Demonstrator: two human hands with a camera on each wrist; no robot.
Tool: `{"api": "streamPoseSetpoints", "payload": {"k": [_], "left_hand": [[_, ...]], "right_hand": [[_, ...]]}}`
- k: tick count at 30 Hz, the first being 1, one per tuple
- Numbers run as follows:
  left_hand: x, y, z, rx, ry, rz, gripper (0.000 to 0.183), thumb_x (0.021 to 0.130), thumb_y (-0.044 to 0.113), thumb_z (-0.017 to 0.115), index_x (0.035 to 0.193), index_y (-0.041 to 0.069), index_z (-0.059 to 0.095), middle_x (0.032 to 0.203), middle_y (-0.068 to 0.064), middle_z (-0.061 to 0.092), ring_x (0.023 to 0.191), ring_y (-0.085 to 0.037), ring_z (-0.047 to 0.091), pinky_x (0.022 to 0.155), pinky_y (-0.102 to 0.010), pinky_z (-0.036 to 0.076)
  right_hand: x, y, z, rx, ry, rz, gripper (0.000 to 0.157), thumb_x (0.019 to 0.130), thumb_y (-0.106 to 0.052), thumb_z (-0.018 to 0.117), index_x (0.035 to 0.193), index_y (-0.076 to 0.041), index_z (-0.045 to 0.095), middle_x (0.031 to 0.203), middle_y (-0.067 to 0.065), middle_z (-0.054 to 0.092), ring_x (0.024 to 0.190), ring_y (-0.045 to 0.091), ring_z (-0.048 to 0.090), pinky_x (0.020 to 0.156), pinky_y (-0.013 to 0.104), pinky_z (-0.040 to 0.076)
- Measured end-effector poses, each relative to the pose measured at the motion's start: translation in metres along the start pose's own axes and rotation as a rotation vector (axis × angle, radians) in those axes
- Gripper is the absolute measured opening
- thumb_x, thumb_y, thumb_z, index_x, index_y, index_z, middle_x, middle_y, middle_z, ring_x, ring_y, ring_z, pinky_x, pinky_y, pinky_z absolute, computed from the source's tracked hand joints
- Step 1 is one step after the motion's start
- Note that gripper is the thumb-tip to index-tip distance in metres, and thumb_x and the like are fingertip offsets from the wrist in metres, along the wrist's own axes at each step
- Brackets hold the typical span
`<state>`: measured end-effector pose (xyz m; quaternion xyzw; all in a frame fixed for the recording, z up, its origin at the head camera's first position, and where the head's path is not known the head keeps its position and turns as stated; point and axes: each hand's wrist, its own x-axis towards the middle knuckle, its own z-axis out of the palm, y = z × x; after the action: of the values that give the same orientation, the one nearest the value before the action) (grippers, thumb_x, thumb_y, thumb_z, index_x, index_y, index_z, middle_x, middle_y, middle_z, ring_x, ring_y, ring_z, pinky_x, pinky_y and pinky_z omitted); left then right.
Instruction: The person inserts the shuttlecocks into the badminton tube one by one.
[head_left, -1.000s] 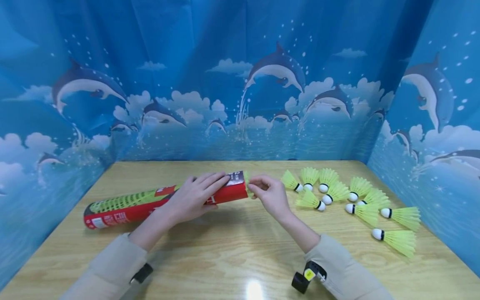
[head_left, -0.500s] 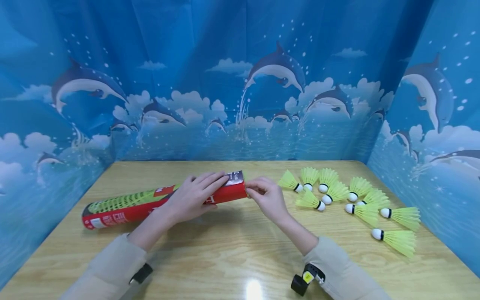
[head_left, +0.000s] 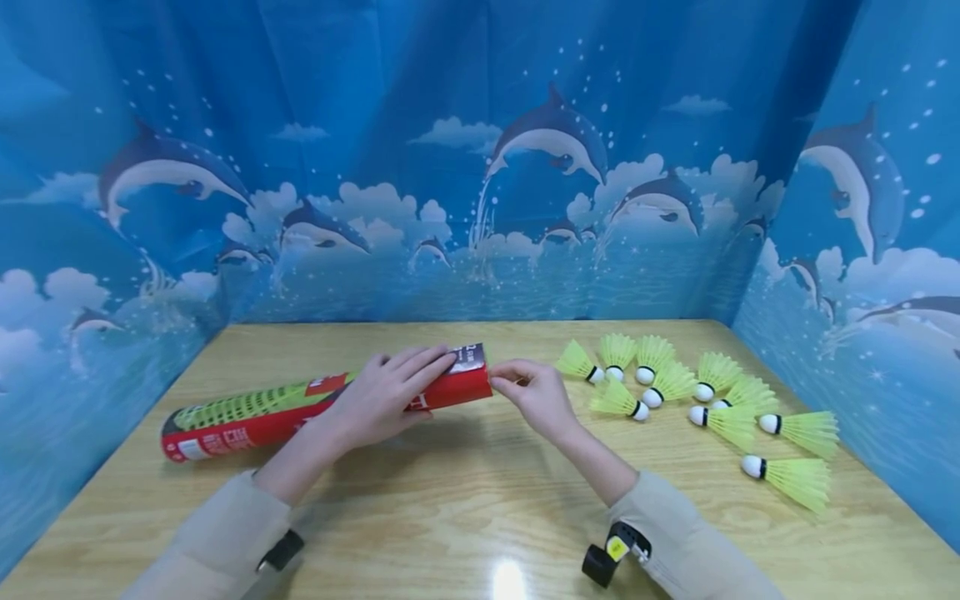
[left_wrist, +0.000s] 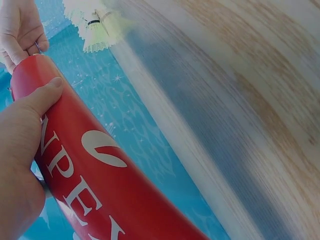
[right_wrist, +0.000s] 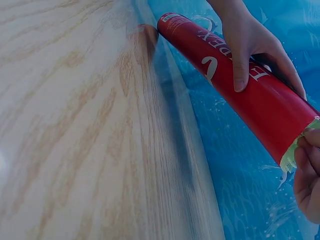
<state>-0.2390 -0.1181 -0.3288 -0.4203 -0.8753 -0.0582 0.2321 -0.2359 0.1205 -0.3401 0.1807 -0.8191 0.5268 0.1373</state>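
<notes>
Since the earliest frame, the right hand (head_left: 536,396) has edged a little leftward, and the long red, black and yellow-green printed cylindrical tube (head_left: 277,423) has slid slightly the same way; the yellow-green fringe that stuck out past the tube's mouth no longer shows beyond the rim from the head view; the right wrist view still shows a yellow-green shuttlecock skirt (right_wrist: 288,157) at the opening, so the shuttlecock seems to sit deeper in the tube now, though perhaps not fully home.

The left hand (head_left: 375,396) has its grip clamped round the tube near the mouth, thumb on the near side; the right grip is drawn together, thumb and fingertips appearing to pinch the skirt at the rim; the tube lies aslant over the pale wood-grain tabletop (head_left: 465,492), mouth end seemingly raised; to its right, the loose yellow-green shuttlecocks with white tips (head_left: 671,382) lie where they were, so much seems left to handle.
</notes>
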Motion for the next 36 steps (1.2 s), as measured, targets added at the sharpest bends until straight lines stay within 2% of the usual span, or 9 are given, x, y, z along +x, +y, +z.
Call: {"api": "streamPoseSetpoints", "payload": {"k": [8,12,15,19,22,24,31,36], "left_hand": [[0.000,0.000,0.000,0.007,0.001,0.002,0.094,0.063,0.024,0.087,0.142,0.017,0.037,0.140,-0.007,0.043,0.124,-0.023,0.040,0.086,-0.051,0.045],[0.000,0.000,-0.001,0.008,-0.008,-0.002,0.093,0.063,0.024,0.087,0.142,0.017,0.037,0.140,-0.007,0.043,0.124,-0.023,0.040,0.086,-0.052,0.045],[0.000,0.000,-0.001,0.004,-0.012,-0.007,0.094,0.063,0.024,0.087,0.142,0.018,0.037,0.140,-0.006,0.043,0.124,-0.023,0.040,0.086,-0.052,0.045],[0.000,0.000,-0.002,0.000,-0.009,-0.008,0.094,0.063,0.024,0.087,0.142,0.018,0.036,0.140,-0.007,0.043,0.124,-0.023,0.041,0.086,-0.052,0.045],[0.000,-0.001,-0.002,0.002,-0.004,-0.007,0.095,0.063,0.024,0.087,0.143,0.017,0.036,0.140,-0.007,0.043,0.124,-0.023,0.041,0.086,-0.052,0.045],[0.000,-0.002,-0.002,0.001,0.000,-0.007,0.095,0.063,0.025,0.087,0.143,0.017,0.035,0.140,-0.007,0.043,0.124,-0.023,0.041,0.086,-0.052,0.045],[0.001,-0.002,-0.003,-0.003,-0.001,-0.010,0.094,0.064,0.027,0.086,0.143,0.017,0.035,0.141,-0.006,0.042,0.124,-0.023,0.041,0.087,-0.052,0.044],[0.001,-0.002,-0.003,-0.003,-0.001,-0.005,0.096,0.063,0.026,0.086,0.143,0.016,0.034,0.141,-0.006,0.041,0.125,-0.023,0.040,0.088,-0.051,0.044]], "right_hand": [[0.000,-0.001,0.004,0.081,-0.030,0.044,0.014,0.084,0.001,0.065,0.097,0.004,0.070,0.090,0.015,0.070,0.083,0.021,0.065,0.069,0.031,0.053],[0.000,0.000,0.004,0.108,-0.039,0.077,0.016,0.084,0.001,0.064,0.099,0.005,0.069,0.092,0.015,0.069,0.082,0.022,0.065,0.070,0.031,0.053],[-0.001,0.000,0.003,0.142,-0.053,0.098,0.017,0.085,0.001,0.063,0.100,0.006,0.068,0.092,0.016,0.069,0.080,0.029,0.064,0.070,0.032,0.054],[0.000,0.001,0.002,0.184,-0.066,0.111,0.018,0.086,-0.001,0.063,0.101,0.007,0.067,0.093,0.018,0.069,0.077,0.031,0.064,0.069,0.033,0.054],[0.001,0.002,0.000,0.205,-0.063,0.127,0.019,0.086,-0.004,0.063,0.102,0.007,0.066,0.092,0.016,0.069,0.076,0.027,0.064,0.069,0.032,0.054],[0.001,0.002,-0.004,0.215,-0.067,0.137,0.020,0.087,-0.004,0.062,0.103,0.007,0.066,0.092,0.014,0.068,0.079,0.029,0.063,0.068,0.031,0.054],[0.001,0.009,-0.022,0.212,-0.129,0.170,0.024,0.090,-0.005,0.059,0.110,0.007,0.062,0.096,0.014,0.067,0.081,0.016,0.062,0.070,0.031,0.053],[-0.003,0.016,-0.040,0.182,-0.173,0.192,0.025,0.090,-0.009,0.060,0.111,0.005,0.062,0.096,0.014,0.067,0.082,0.016,0.062,0.072,0.033,0.053]]}}
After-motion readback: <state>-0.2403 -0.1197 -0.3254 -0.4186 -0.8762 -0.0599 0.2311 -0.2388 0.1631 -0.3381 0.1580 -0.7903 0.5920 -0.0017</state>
